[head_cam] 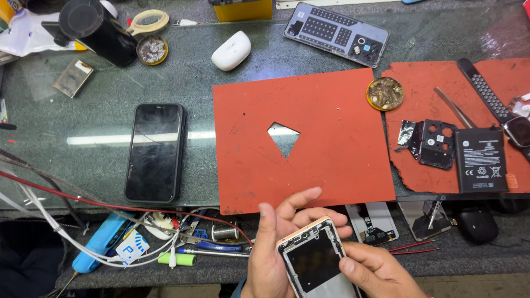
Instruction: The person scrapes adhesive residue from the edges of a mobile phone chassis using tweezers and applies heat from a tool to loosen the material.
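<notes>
Hands meet low in the head view, just below the near edge of the red rubber mat with a triangular hole (303, 138): my left hand (276, 248) cradles an opened gold-framed phone body with a dark inner panel (314, 259) from beneath, fingers curled around its top edge, while my right hand (375, 270) presses its thumb on the frame's right side, so both are grasping the phone. Black smartphone with a dark screen (154, 152) lies on the green glass worktop (99, 138) well to the left, and a round brass tin (385, 93) sits at the mat's far right corner beside a black rectangular battery (480, 160).

Opened phone (316, 259) before mat (331, 132); black phone (154, 152) left of mat
</notes>
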